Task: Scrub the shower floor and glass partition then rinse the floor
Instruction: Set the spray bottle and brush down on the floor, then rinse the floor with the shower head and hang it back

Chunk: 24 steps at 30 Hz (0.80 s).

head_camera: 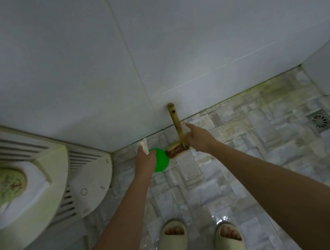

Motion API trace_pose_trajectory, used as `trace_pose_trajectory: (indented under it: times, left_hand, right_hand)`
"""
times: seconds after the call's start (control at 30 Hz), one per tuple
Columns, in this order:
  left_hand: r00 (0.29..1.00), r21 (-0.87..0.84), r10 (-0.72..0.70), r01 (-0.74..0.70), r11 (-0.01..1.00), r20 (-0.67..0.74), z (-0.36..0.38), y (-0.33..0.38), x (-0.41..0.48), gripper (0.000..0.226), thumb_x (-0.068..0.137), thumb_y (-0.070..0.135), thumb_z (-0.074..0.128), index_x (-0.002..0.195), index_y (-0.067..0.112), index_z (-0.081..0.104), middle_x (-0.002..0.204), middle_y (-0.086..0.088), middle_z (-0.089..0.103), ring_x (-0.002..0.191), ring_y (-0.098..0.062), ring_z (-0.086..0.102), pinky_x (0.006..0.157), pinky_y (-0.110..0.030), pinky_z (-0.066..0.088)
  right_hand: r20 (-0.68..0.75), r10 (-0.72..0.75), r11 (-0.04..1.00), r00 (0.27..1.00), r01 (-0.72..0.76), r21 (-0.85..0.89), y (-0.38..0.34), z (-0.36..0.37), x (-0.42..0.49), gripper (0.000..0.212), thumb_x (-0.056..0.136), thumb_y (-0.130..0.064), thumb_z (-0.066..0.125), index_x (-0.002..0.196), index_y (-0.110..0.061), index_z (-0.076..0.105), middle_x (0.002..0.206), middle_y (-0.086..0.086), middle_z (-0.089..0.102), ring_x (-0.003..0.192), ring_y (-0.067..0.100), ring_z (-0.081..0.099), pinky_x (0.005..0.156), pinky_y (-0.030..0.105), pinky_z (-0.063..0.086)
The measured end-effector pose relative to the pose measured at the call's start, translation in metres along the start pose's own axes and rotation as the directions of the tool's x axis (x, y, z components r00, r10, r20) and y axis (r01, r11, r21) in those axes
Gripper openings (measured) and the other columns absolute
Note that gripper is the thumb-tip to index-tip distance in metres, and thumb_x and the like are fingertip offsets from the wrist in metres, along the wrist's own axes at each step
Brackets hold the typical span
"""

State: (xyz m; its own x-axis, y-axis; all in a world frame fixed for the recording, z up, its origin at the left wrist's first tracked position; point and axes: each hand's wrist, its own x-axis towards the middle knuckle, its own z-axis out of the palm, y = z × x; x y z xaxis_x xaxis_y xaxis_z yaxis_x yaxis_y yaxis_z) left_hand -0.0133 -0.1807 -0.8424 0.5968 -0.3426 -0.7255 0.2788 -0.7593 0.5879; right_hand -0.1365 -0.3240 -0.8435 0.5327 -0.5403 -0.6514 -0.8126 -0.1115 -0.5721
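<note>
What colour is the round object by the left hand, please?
The round object is bright green, head view.

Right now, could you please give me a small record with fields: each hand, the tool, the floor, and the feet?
left hand: grips small white object over round green plastic item
right hand: at lower handle of wooden long-handled scrubbing brush; grip unclear
brush head: on marbled tile floor, near white tiled wall
floor state: wet patches; square metal drain at far right
feet: in beige slippers
</note>
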Motion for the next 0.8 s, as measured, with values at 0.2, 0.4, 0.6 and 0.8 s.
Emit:
trace_pose_trajectory:
  times: [0.2, 0.4, 0.6, 0.8]
  left_hand:
    - [0.992, 0.102, 0.077, -0.087, 0.991, 0.104, -0.02, 0.054, -0.094, 0.04, 0.102, 0.017, 0.046, 0.14, 0.009, 0.049, 0.145, -0.01, 0.049, 0.131, -0.023, 0.047, 0.096, -0.022, 0.033]
    - [0.946, 0.127, 0.195, -0.233, 0.964, 0.261, -0.046, 0.138, -0.232, 0.021, 0.098, 0.016, 0.055, 0.115, 0.017, 0.067, 0.119, -0.003, 0.065, 0.105, -0.014, 0.057, 0.093, -0.028, 0.044]
    - [0.777, 0.119, 0.372, -0.491, 0.863, 0.508, -0.058, 0.254, -0.385, 0.021, 0.094, 0.025, 0.059, 0.089, 0.043, 0.069, 0.11, 0.004, 0.073, 0.106, -0.013, 0.066, 0.094, -0.03, 0.049]
    - [0.397, -0.016, 0.497, -0.77, 0.638, 0.772, -0.009, 0.376, -0.535, 0.019, 0.099, 0.01, 0.052, 0.106, 0.022, 0.065, 0.105, 0.002, 0.07, 0.104, -0.014, 0.064, 0.074, -0.001, 0.044]
  right_hand:
    - [-0.071, 0.051, 0.979, 0.996, -0.035, 0.202, -0.026, -0.044, -0.101, 0.047, 0.101, -0.024, 0.042, 0.147, -0.014, 0.035, 0.142, 0.009, 0.048, 0.13, 0.023, 0.046, 0.1, 0.024, 0.034]
    - [-0.283, 0.143, 0.922, 0.949, -0.024, 0.386, -0.063, -0.126, -0.257, 0.04, 0.1, -0.024, 0.044, 0.139, -0.017, 0.046, 0.129, 0.007, 0.06, 0.112, 0.019, 0.058, 0.083, 0.02, 0.038]
    - [-0.498, 0.278, 0.879, 0.821, -0.008, 0.477, -0.094, -0.223, -0.433, 0.036, 0.101, -0.025, 0.045, 0.136, -0.017, 0.049, 0.123, 0.006, 0.062, 0.102, 0.016, 0.059, 0.08, 0.021, 0.04]
    - [-0.786, 0.321, 0.902, 0.528, 0.083, 0.424, -0.101, -0.333, -0.596, 0.031, 0.097, -0.014, 0.052, 0.128, -0.011, 0.056, 0.107, 0.008, 0.068, 0.095, 0.014, 0.061, 0.075, 0.01, 0.038]
